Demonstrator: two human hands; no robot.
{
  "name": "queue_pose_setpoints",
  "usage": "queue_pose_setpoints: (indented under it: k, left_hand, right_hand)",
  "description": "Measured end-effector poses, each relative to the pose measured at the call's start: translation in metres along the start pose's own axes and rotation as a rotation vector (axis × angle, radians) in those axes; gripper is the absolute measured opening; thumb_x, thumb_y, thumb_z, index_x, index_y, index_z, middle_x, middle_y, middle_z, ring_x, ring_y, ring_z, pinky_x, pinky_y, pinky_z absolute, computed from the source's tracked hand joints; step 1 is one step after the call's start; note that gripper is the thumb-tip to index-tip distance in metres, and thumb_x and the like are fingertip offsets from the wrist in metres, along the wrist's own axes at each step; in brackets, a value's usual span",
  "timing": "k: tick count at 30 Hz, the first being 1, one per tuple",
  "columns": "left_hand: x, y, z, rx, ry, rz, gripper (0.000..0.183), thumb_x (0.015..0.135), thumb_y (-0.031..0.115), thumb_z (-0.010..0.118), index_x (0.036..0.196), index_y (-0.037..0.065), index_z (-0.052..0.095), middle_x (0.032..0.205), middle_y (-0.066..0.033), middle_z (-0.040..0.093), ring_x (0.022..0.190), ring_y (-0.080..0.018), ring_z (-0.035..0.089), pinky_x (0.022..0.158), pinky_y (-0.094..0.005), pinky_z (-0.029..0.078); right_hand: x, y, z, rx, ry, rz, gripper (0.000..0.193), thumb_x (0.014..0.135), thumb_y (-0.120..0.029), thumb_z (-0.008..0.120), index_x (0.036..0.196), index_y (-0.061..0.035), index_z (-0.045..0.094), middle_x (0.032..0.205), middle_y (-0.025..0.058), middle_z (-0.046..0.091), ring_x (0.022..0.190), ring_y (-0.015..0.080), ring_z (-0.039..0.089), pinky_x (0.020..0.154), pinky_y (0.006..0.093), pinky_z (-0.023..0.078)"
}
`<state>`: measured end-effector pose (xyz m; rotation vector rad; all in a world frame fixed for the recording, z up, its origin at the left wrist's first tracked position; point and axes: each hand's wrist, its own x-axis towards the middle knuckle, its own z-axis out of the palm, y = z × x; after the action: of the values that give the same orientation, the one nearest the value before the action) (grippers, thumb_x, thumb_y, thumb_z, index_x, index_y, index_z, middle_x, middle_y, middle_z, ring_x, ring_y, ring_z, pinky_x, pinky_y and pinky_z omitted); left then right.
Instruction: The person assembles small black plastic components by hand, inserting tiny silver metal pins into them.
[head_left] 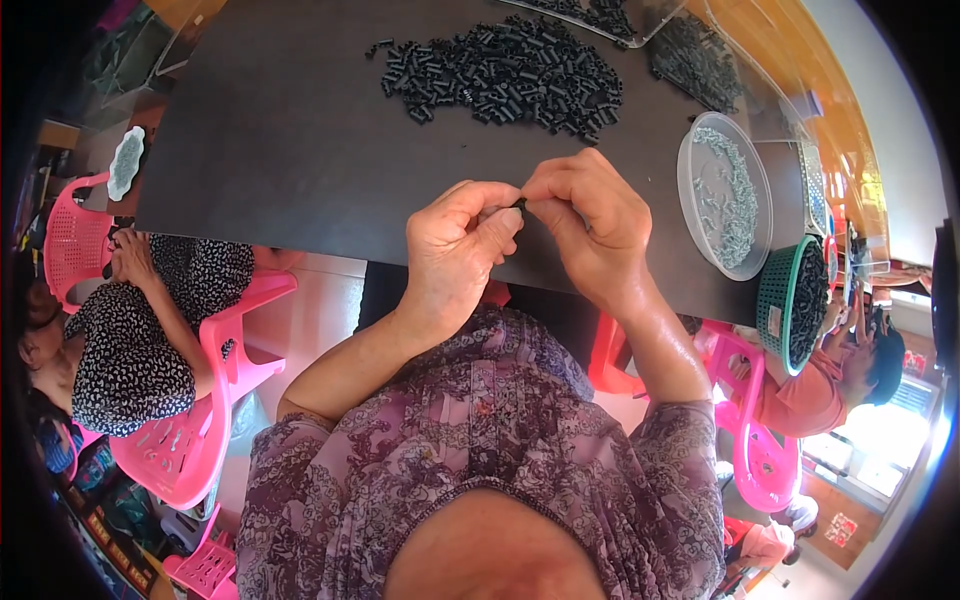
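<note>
Over the near edge of a dark table (270, 130), my left hand (455, 245) and my right hand (595, 220) meet fingertip to fingertip. Between them is a small black part (521, 203), mostly covered by the fingers. Thumb and forefinger of each hand pinch at it, and its exact shape cannot be made out. Beyond my hands lies a wide heap of short black tubular plastic pieces (510, 75). To the right of my right hand, a round clear plastic dish (688, 175) contains many small silvery pieces that look like screws.
A green basket (773, 305) full of black pieces is at the table's right edge. Clear trays (765, 75) with dark parts stand at the back right. Pink chairs (235, 350) flank me; one person sits at the left, another in an orange top (795, 395) at the right.
</note>
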<state>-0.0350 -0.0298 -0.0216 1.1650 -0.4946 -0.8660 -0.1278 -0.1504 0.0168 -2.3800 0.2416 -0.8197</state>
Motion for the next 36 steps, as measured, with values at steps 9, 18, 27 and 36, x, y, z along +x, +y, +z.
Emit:
queue_pose_setpoints:
  k: [9,18,27,36]
  left_hand:
    - [0.013,0.008,-0.005,-0.182,-0.105,-0.166,0.014,0.084,0.008,0.066,0.091,-0.004,0.064,0.074,-0.0072,0.063,0.059,-0.0091,0.057,0.052,-0.0196,0.046]
    - [0.015,0.007,-0.004,-0.292,-0.053,-0.171,0.010,0.079,0.005,0.067,0.084,-0.004,0.065,0.069,-0.0068,0.063,0.057,-0.0108,0.057,0.055,-0.0217,0.046]
    - [0.014,0.011,0.002,-0.335,-0.079,-0.153,0.011,0.084,0.004,0.062,0.089,-0.005,0.064,0.081,-0.0089,0.065,0.075,-0.0151,0.062,0.074,-0.0251,0.048]
    - [0.021,0.009,-0.014,-0.482,-0.348,-0.335,0.025,0.091,0.016,0.053,0.092,-0.007,0.063,0.081,-0.0119,0.066,0.073,-0.0174,0.062,0.068,-0.0285,0.047]
  right_hand:
    - [-0.011,0.002,0.007,0.213,0.131,0.189,0.020,0.071,0.009,0.065,0.088,-0.0022,0.063,0.079,0.0071,0.063,0.072,0.0190,0.059,0.061,0.0284,0.047]
    - [-0.009,-0.003,0.001,0.028,0.081,0.047,0.038,0.066,0.002,0.071,0.102,0.0022,0.060,0.094,0.0139,0.061,0.076,0.0249,0.058,0.063,0.0317,0.048]
    - [-0.010,0.004,0.011,-0.290,0.085,-0.214,0.044,0.059,-0.004,0.076,0.098,0.0046,0.059,0.088,0.0140,0.060,0.073,0.0278,0.056,0.062,0.0353,0.046]
    - [-0.009,0.005,0.006,-0.100,0.073,-0.133,0.037,0.060,-0.001,0.074,0.094,0.0045,0.061,0.074,0.0088,0.059,0.060,0.0214,0.053,0.055,0.0308,0.044]
